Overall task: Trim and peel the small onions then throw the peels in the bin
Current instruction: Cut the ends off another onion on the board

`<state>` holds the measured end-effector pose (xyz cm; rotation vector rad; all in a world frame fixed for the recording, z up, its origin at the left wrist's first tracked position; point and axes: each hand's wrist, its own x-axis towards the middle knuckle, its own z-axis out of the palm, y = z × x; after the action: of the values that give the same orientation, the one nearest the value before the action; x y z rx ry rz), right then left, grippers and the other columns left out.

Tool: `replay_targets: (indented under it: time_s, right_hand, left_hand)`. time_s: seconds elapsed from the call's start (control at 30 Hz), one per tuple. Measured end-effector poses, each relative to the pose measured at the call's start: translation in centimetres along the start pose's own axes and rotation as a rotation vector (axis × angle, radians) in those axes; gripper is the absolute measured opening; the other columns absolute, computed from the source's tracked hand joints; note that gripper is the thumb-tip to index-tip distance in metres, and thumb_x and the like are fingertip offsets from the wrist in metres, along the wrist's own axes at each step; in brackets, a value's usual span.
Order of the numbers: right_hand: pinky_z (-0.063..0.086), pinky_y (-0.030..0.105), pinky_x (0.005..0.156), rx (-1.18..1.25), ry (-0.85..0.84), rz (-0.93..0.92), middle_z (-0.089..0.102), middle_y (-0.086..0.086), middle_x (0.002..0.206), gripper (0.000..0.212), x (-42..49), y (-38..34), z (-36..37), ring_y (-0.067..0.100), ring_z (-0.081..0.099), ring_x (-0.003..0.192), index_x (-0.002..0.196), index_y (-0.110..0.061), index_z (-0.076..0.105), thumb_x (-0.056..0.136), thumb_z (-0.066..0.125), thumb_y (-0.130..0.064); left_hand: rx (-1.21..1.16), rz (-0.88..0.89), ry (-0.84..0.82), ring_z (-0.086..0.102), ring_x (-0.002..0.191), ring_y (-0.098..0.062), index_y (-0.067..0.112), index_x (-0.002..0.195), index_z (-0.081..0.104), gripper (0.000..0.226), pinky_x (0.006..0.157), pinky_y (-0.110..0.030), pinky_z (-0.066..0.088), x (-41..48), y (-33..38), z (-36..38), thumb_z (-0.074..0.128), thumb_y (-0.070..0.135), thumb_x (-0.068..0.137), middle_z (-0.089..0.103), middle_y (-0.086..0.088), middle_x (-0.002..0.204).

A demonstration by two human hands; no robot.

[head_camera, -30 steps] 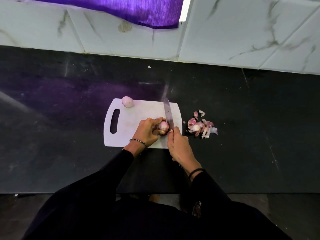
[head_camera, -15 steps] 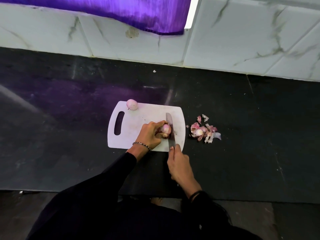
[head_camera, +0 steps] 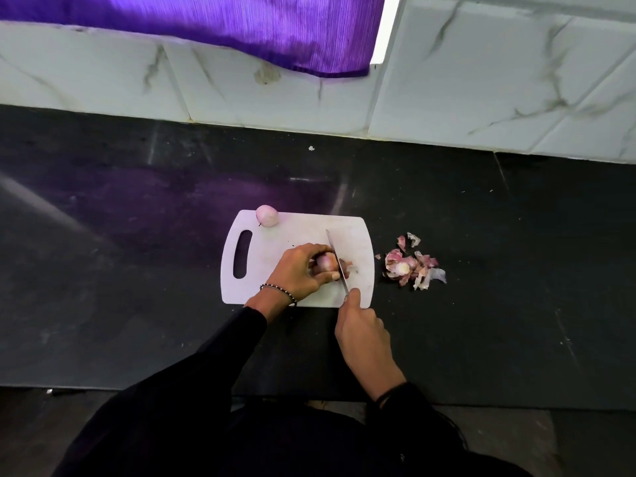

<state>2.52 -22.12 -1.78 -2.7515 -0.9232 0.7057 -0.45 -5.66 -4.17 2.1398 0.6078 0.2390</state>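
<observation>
A white cutting board [head_camera: 296, 232] lies on the black counter. My left hand [head_camera: 298, 270] pins a small pink onion [head_camera: 325, 262] against the board. My right hand [head_camera: 361, 325] grips a knife [head_camera: 336, 261] whose blade stands right against the onion's right end. A cut-off end piece [head_camera: 346, 264] lies just right of the blade. A second small onion [head_camera: 266, 215], peeled and pale, rests at the board's far left corner. A heap of pink and white peels [head_camera: 411, 266] lies on the counter to the right of the board.
The black counter [head_camera: 137, 270] stretches wide on both sides and ends at a marble-tiled wall [head_camera: 481, 91] behind. A purple cloth [head_camera: 241, 25] hangs over the wall. The counter's front edge runs just below my forearms. No bin is in view.
The knife has drawn back toward me through the onion's right end, and a cut-off piece now lies beside the blade. My left hand has kept its hold on the onion.
</observation>
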Motion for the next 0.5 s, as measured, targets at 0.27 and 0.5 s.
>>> replay_targets:
  time_s: [0.27,0.5]
  right_hand:
    - [0.036,0.034,0.057,-0.250,0.097,-0.066,0.070,0.006,0.095,0.018,0.0,0.6,0.5,0.026,0.071,0.082,0.124,-0.014,0.038,0.109,0.028,-0.016]
    - [0.039,0.038,0.062,-0.049,0.054,-0.069,0.062,0.009,0.087,0.017,0.6,1.7,-0.2,0.033,0.063,0.078,0.116,-0.015,0.037,0.110,0.026,-0.027]
  left_hand:
    - [-0.058,-0.054,-0.020,0.062,0.101,-0.015,0.016,0.121,0.062,0.055,0.090,-0.023,0.052,-0.3,-0.7,-0.5,0.086,0.024,0.073,0.066,0.001,0.112]
    - [-0.115,-0.020,-0.065,0.065,0.100,-0.010,0.020,0.112,0.062,0.050,0.088,-0.011,0.049,-0.8,-1.1,-1.4,0.088,0.020,0.070,0.068,0.004,0.108]
